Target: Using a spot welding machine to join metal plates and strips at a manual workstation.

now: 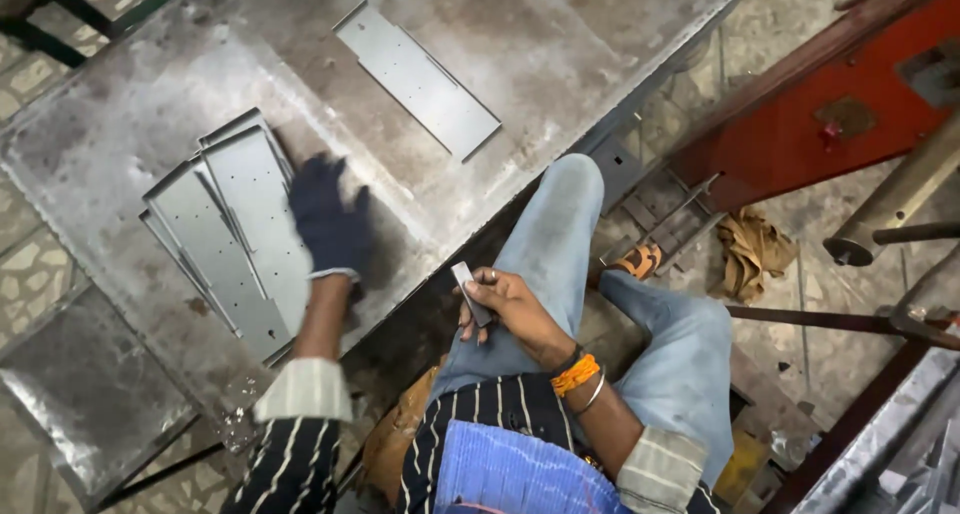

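My left hand (330, 224), in a dark glove, lies flat on the right edge of a stack of grey perforated metal plates (225, 244) on the steel worktable (130, 104). The hand is blurred. My right hand (500, 299) is bare and rests over my knee, gripping a small flat grey metal piece (472, 292) between thumb and fingers. A single long perforated metal plate (418, 79) lies apart, farther up the table.
A red machine frame (850, 94) stands at the upper right, with a metal bar (895, 199) and a brown rag (752, 249) on the floor. More metal parts (905, 464) sit at the lower right. A steel sheet (80, 394) lies lower left.
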